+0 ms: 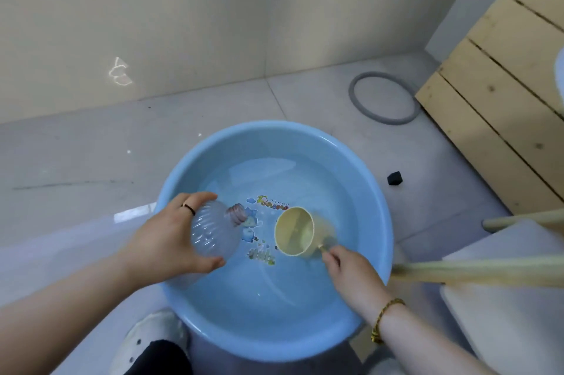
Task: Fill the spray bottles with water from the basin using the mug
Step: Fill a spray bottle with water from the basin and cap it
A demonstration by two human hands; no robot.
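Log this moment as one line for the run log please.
phase: scooping | left hand: holds clear bottle tilted over basin, cap off | right hand: dips yellow mug in water | bottle: looks empty

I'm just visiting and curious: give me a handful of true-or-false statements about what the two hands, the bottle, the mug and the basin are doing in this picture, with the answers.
1. The left hand holds a clear ribbed plastic bottle tilted over the round blue plastic basin. True.
2. The bottle has its spray head screwed on. False: its threaded neck is bare and open.
3. The right hand holds the pale yellow plastic mug by its handle, dipped on its side in the water. True.
4. The basin is dry. False: it holds water over a cartoon print on its bottom.
5. A grey ring lies inside the basin. False: it lies on the floor beyond it.
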